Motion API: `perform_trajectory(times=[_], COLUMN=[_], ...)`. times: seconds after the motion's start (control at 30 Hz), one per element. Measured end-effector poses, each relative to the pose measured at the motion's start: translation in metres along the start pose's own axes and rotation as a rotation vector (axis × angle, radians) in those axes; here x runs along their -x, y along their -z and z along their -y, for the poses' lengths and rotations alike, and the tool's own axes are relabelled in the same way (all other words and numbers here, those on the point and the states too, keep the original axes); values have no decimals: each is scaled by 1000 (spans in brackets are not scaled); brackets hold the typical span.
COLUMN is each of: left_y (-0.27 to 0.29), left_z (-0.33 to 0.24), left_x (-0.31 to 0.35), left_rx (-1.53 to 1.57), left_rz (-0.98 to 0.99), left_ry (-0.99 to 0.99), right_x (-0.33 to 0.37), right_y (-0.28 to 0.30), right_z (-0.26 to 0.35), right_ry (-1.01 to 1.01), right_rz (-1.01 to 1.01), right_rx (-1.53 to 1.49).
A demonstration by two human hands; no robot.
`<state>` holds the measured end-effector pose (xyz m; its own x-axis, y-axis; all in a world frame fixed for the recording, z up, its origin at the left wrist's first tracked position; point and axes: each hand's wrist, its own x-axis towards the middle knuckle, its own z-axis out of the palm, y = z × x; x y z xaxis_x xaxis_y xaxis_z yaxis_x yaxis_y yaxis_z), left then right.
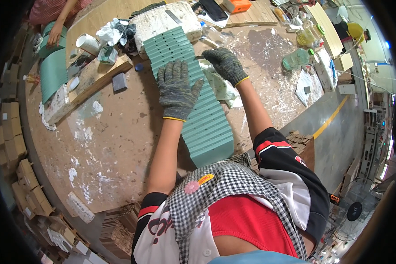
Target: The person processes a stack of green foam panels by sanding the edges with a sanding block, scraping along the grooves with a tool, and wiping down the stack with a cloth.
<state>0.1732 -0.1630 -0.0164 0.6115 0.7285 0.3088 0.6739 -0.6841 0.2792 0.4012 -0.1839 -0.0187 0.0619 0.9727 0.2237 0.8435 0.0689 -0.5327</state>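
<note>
A long green ribbed panel (208, 127) with rows of small holes lies lengthwise before me. Its far end rests against a white, paint-stained block (163, 27), and its near end reaches my checked apron. My left hand (177, 90), in a grey knitted glove, lies flat on the ribs with its fingers stretched out. Just off the panel's right edge, my right hand (225, 65) in a matching glove is closed, fingers curled. A small dark tip shows by its fingertips, but I cannot make out what it is. Under that hand lies a crumpled pale cloth (218, 83).
At the left, a wooden beam (99, 79) carries a white cup (88, 44) and a jar; a grey block (119, 82) lies beside it. Bottles (295, 59) stand at the right. Another person's hand (55, 35) touches green curved pieces (53, 72) at the far left.
</note>
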Motion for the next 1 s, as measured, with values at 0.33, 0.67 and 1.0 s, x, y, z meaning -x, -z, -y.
perform_trajectory(times=[0.33,0.67,1.0], left_y=[-6,-4,-5], left_z=[2,2,3], left_x=[1,0,1], left_rx=[8,0,0], left_rz=[-60,-47,-31], left_ry=[-21,-20,-16], right_x=[-3,1,-1], right_y=[-2,0,1], right_z=[0,-2,1], right_ry=[37,34,32], right_rz=[-26,-14,-2], right_rx=[-1,-19,-1])
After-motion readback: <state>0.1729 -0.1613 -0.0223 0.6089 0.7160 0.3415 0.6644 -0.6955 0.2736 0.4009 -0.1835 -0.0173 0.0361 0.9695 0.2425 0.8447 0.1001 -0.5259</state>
